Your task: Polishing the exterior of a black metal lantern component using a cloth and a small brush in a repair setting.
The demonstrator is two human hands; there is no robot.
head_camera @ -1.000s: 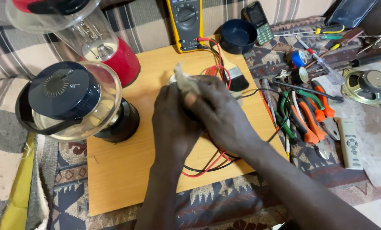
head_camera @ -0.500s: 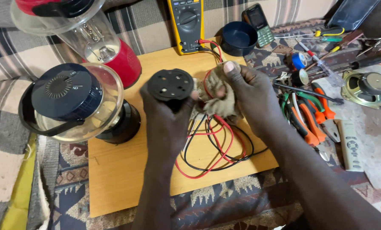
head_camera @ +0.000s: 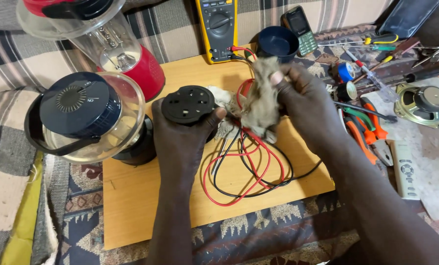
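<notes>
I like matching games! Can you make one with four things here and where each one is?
Things:
1. rag
2. black round part
3. meter
4. speaker

Places:
A. far right, among the tools
B. in the left hand
C. top middle, behind the board
D. in the right hand

Pairs: 1-D, 2-B, 3-C, 4-A
</notes>
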